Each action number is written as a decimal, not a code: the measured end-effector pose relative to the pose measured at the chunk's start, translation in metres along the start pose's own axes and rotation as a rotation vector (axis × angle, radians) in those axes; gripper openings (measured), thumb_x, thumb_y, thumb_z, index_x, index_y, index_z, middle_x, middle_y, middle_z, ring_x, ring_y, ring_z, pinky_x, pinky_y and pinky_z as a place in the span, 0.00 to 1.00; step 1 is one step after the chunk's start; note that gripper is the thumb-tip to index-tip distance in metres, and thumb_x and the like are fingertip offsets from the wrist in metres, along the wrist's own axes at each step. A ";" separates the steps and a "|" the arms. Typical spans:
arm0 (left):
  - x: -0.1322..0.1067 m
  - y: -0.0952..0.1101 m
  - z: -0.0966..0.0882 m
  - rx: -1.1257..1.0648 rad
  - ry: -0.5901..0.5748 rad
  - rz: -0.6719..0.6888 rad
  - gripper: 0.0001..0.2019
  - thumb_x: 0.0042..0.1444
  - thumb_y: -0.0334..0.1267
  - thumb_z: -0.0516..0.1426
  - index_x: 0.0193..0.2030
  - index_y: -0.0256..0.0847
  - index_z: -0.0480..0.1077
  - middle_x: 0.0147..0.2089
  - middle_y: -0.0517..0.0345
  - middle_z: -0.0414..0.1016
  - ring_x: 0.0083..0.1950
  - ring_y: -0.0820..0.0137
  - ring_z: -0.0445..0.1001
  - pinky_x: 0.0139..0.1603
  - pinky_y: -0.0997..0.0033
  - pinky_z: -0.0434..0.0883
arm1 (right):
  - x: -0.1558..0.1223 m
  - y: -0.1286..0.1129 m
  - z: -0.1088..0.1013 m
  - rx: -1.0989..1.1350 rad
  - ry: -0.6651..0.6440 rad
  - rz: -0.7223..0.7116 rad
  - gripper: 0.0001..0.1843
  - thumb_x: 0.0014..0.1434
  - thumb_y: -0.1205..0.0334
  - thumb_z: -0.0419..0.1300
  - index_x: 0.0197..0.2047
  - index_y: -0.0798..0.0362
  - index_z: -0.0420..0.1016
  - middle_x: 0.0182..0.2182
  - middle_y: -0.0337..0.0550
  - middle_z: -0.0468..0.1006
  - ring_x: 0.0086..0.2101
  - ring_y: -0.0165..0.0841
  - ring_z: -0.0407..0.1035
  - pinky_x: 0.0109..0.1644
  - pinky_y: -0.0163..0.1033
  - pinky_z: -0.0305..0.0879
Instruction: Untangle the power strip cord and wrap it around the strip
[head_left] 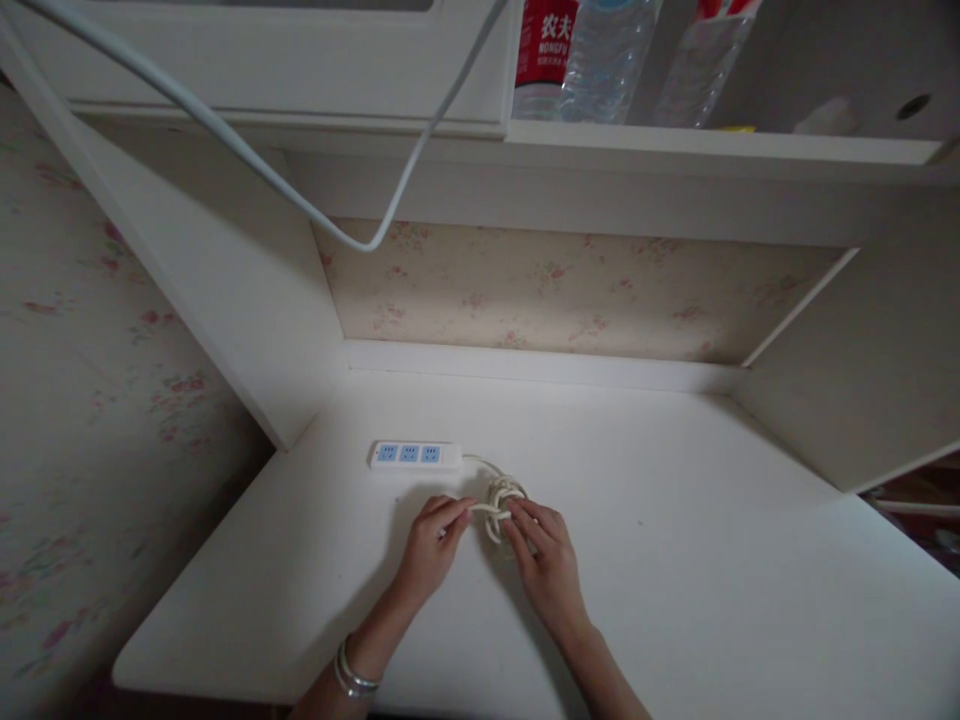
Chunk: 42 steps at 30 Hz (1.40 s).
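Observation:
A white power strip with three blue sockets lies on the white desk. Its cord runs right into a small knotted coil. My left hand, with bracelets at the wrist, pinches a strand of the cord at the coil's left side. My right hand rests on the desk with its fingertips closed on the coil's lower right part. Both hands sit just in front of the strip.
A thick white cable hangs in a loop from above, in front of the desk's left side panel. On the shelf overhead stand plastic water bottles. Floral wallpaper covers the back and left wall.

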<state>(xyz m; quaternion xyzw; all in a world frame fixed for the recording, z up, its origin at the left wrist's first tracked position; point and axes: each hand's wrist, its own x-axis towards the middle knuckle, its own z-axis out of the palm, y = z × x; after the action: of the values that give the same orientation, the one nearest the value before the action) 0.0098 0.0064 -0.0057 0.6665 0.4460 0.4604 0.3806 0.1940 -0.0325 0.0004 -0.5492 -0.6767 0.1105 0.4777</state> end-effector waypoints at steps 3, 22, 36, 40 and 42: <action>0.001 0.000 -0.001 0.019 0.002 0.025 0.12 0.60 0.42 0.56 0.47 0.48 0.77 0.35 0.52 0.75 0.41 0.63 0.69 0.43 0.68 0.66 | -0.001 0.000 0.000 0.024 -0.005 0.032 0.15 0.62 0.59 0.56 0.51 0.45 0.75 0.45 0.48 0.74 0.44 0.38 0.68 0.45 0.43 0.69; 0.002 -0.006 0.007 0.204 0.001 0.193 0.12 0.63 0.38 0.53 0.47 0.45 0.76 0.36 0.55 0.73 0.41 0.68 0.68 0.43 0.69 0.68 | 0.003 0.007 0.001 -0.034 -0.031 -0.122 0.16 0.62 0.62 0.58 0.53 0.47 0.72 0.45 0.44 0.79 0.45 0.37 0.70 0.49 0.46 0.66; 0.015 0.000 0.005 0.249 -0.052 0.249 0.11 0.63 0.38 0.53 0.46 0.45 0.76 0.38 0.53 0.74 0.43 0.67 0.70 0.44 0.67 0.70 | 0.002 0.010 -0.003 0.097 0.095 0.184 0.12 0.58 0.55 0.62 0.43 0.51 0.75 0.38 0.45 0.75 0.36 0.34 0.70 0.37 0.39 0.69; 0.014 -0.011 0.001 0.197 -0.056 0.190 0.12 0.62 0.40 0.53 0.49 0.46 0.75 0.42 0.52 0.75 0.46 0.67 0.72 0.47 0.66 0.72 | 0.002 0.010 -0.007 0.151 0.038 0.118 0.08 0.62 0.58 0.57 0.38 0.50 0.76 0.38 0.44 0.75 0.40 0.34 0.70 0.44 0.39 0.68; 0.014 -0.017 -0.003 0.197 -0.068 0.153 0.13 0.61 0.40 0.54 0.50 0.46 0.74 0.46 0.52 0.75 0.48 0.66 0.72 0.50 0.64 0.72 | 0.002 0.010 -0.008 0.151 0.030 0.105 0.08 0.62 0.59 0.57 0.39 0.49 0.77 0.39 0.44 0.75 0.41 0.33 0.70 0.45 0.39 0.69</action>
<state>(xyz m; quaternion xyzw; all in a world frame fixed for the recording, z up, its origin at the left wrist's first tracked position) 0.0051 0.0252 -0.0160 0.7480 0.4237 0.4191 0.2921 0.2067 -0.0302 -0.0006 -0.5478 -0.6297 0.1778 0.5214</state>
